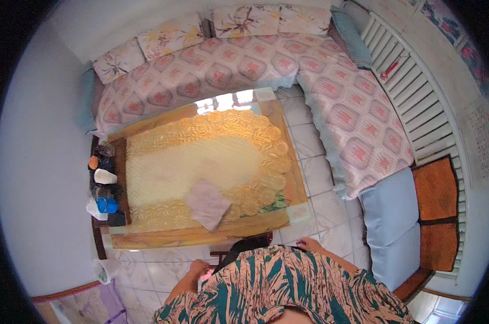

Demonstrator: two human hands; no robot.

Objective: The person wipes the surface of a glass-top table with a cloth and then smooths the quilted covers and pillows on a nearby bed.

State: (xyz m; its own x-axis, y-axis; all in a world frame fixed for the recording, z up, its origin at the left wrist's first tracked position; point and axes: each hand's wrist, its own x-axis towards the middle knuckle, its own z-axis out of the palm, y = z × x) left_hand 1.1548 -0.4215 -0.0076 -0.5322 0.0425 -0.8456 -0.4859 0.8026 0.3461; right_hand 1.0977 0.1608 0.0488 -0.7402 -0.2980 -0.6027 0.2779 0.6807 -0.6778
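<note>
My left hand (199,267) is low at my waist, its fingers curled, with a small pink patch (206,275) beside it. What it grips, if anything, is hidden. On the other side, my right hand (310,244) is closed near a thin dark edge (297,248), and what lies in its fingers is too small to tell. Between the hands, a black band or cloth (243,249) shows above my patterned shirt. A folded mauve cloth (207,206) lies on the low table (255,225), apart from both hands, over a gold-and-cream lace cover (196,156).
Cups and small items, including a blue cup (107,204), crowd the table's left end. A dark red wooden seat (266,238) is partly hidden before me. A sofa (217,70) wraps the far and right sides. A white bin (106,271) stands at lower left.
</note>
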